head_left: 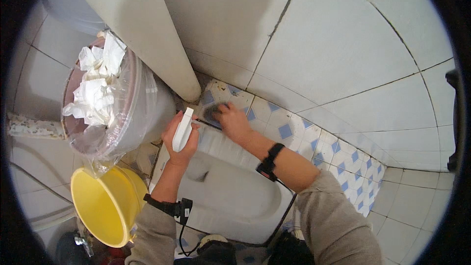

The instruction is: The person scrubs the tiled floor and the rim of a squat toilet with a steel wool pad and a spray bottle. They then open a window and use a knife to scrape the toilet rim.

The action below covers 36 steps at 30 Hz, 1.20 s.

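Note:
My left hand [182,137] is closed around what looks like a spray bottle [183,130]; only its long white head shows, and the rest is hidden in the hand. It is held above the far left edge of the white squat toilet [235,179]. Farther out, my right hand [232,121] presses a dark grey scouring pad [212,113] onto the blue-and-white tiled floor [267,118]. The pad lies between the toilet's far rim and the wall, close to the foot of a pale pipe [169,44]. My fingers partly cover the pad.
On the left stands a lined waste bin [159,105] heaped with crumpled white tissue [95,93]. Nearer to me is a yellow bucket [98,206]. A tiled wall [338,44] rises at the far side and right. Straps with cables circle both my wrists.

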Available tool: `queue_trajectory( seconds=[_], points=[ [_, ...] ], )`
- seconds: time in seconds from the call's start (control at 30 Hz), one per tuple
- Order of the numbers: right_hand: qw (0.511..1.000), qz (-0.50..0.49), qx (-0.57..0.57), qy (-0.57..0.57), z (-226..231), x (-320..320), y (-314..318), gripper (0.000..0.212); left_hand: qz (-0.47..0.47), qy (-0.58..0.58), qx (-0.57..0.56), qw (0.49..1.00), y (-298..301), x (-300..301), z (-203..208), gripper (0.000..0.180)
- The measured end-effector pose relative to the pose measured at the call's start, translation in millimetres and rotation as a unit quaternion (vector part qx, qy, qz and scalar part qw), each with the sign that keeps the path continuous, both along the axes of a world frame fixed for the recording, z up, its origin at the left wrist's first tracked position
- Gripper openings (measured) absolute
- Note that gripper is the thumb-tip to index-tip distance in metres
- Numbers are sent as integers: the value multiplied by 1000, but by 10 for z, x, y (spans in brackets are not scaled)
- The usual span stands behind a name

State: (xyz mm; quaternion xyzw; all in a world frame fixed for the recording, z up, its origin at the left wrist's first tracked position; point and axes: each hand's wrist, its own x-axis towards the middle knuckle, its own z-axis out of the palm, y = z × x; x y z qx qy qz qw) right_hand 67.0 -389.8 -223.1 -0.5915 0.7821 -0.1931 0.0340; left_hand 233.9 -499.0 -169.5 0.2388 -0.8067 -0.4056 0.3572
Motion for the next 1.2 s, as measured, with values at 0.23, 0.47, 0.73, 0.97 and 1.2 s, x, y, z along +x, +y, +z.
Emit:
queue_trajectory(
  seconds=[0.23, 0.47, 0.73, 0.97, 1.2],
  points=[
    [999, -50, 16, 6, -67, -273, -303, 18, -3, 60, 82, 995, 53, -15, -48, 38],
    [999, 6, -23, 30, -58, -82, -18, 25, -19, 52, 77, 996, 7, 6, -9, 41],
    [995, -86, -5, 40, -87, -466, -43, 30, -1, 45, 63, 997, 28, 24, -80, 41],
    [997, 8, 35, -69, 20, 55, 165, 23, -5, 36, 40, 999, -1, 6, -75, 43],
    [994, -113, -2, 3, 30, -334, 62, 30, -4, 38, 51, 998, 7, 33, -91, 42]
  ],
)
